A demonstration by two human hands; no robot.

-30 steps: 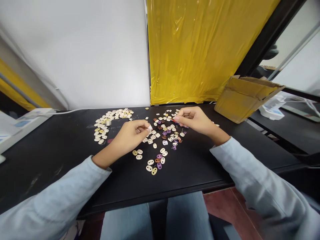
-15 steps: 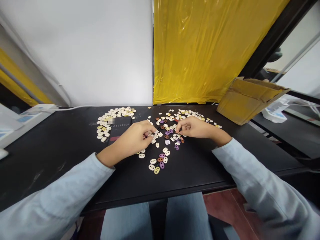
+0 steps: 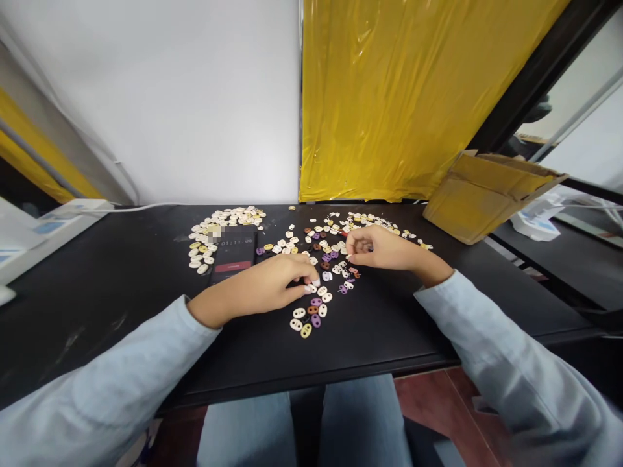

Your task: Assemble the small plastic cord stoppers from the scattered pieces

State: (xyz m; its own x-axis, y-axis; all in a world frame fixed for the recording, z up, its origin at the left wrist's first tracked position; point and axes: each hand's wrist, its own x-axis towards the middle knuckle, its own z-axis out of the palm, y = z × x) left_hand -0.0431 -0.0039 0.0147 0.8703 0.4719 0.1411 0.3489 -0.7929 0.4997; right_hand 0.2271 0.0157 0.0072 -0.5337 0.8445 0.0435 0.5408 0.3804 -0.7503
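Observation:
My left hand (image 3: 267,283) reaches low over the table, thumb and forefinger closed on a white oval two-hole piece (image 3: 314,289). Just in front of those fingertips lies a small group of similar white, purple, brown and yellow pieces (image 3: 312,311). My right hand (image 3: 382,248) hovers by the mixed middle pile with its fingers curled and pinched together. Whatever is between them, if anything, is too small to make out. Beside its knuckles shows a thin red object (image 3: 342,233), partly hidden. Small white and purple pieces (image 3: 346,285) with stubs lie below that hand.
A phone showing a timer (image 3: 236,253) lies at left, ringed by a heap of cream pieces (image 3: 198,243). More pale pieces (image 3: 370,220) spread along the back. A cardboard box (image 3: 472,198) stands at back right. The black table (image 3: 233,363) ends before my knees.
My left hand has moved right and toward me, from the middle pile to the small front group, uncovering pieces beside the phone. My right hand has barely shifted.

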